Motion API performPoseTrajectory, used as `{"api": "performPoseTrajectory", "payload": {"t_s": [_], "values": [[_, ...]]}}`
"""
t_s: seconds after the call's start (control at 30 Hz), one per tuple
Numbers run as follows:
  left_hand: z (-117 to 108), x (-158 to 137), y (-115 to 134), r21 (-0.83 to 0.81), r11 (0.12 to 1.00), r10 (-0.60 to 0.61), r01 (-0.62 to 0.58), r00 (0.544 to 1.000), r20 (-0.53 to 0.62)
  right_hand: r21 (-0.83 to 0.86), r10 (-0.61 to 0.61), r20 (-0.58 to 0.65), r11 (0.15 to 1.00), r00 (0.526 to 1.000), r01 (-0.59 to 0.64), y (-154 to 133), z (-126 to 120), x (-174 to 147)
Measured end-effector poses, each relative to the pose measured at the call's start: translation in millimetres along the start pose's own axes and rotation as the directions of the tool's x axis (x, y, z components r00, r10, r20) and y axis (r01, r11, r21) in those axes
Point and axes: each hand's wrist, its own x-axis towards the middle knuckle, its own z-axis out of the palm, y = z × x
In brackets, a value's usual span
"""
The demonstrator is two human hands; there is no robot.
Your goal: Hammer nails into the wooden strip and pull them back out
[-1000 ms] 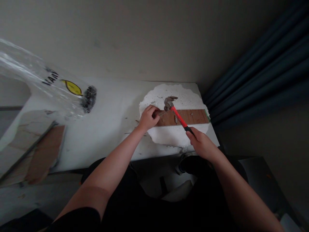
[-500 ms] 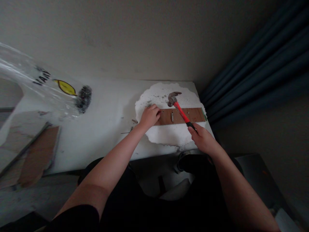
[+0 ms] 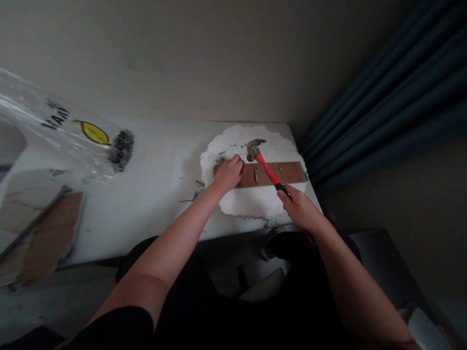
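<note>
My right hand [image 3: 301, 206] is wrapped round the black grip of a claw hammer [image 3: 268, 167] with a red handle. The hammer's rusty head points away from me, above a brown wooden strip [image 3: 268, 176]. Over the left part of that strip, my left hand [image 3: 230, 173] is closed, fingertips pinched together; what they hold, if anything, is hidden or too small to name. A small pale sliver [image 3: 256, 176] sits on the strip. Under the strip lies a white, ragged-edged sheet [image 3: 255, 204] dotted with grey crumbs.
A clear plastic bag [image 3: 73, 141] with a yellow print stands at the left of the white table [image 3: 156, 194]. Broken brown boards [image 3: 54, 233] and a dark bar [image 3: 34, 221] lie front left. Dark curtains [image 3: 383, 107] hang on the right.
My left hand has shifted slightly right along the strip, baring its left end. The hammer stays in my right hand, its head still above the strip. The whole view has shifted slightly.
</note>
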Motion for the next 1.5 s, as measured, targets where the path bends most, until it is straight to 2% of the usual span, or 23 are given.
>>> {"api": "performPoseTrajectory", "payload": {"t_s": [0.1,0.17,0.3,0.4,0.57,0.9,1.23,1.4,1.5], "values": [[-4.7,-1.5,-13.1,-0.295,0.948,-0.174,0.119,0.97,-0.17,-0.01,-0.001,0.005,1.0,1.0,0.001,2.6,-0.9,-0.2],[-6.8,-4.5,-23.6,-0.448,0.884,-0.253,0.133,0.942,-0.22,-0.025,0.003,0.013,1.0,1.0,-0.003,4.1,-1.8,-0.3],[-6.0,-14.7,-36.3,-0.551,0.823,-0.255,0.136,0.956,-0.145,-0.05,0.003,0.034,0.999,0.999,-0.001,4.0,-3.0,-0.3],[-3.6,-20.8,-37.3,-0.535,0.831,-0.232,0.152,0.969,-0.086,-0.068,-0.011,0.041,0.998,0.999,0.014,1.5,-3.2,-0.2],[-3.7,-22.9,-36.1,-0.491,0.857,-0.235,0.155,0.966,-0.104,-0.071,-0.019,0.049,0.997,0.999,0.023,-1.6,-2.5,-0.1],[-9.5,-24.8,-33.1,-0.454,0.876,-0.212,0.16,0.975,-0.065,-0.112,-0.029,0.062,0.993,0.998,0.036,-1.8,-1.8,1.6],[-8.3,-26.7,-32.6,-0.438,0.887,-0.189,0.147,0.98,-0.054,-0.063,-0.032,0.055,0.997,0.998,0.035,-5.1,-0.7,2.3],[-8.1,-27.3,-35.1,-0.319,0.941,-0.144,0.112,0.986,-0.081,0.044,-0.062,0.048,0.997,0.997,0.06,-14.9,1.3,-0.7],[-6.2,-27.5,-37.6,-0.289,0.955,-0.106,0.065,0.986,-0.128,0.044,-0.075,0.067,0.996,0.995,0.072,-22.6,4.0,-0.4]]}}
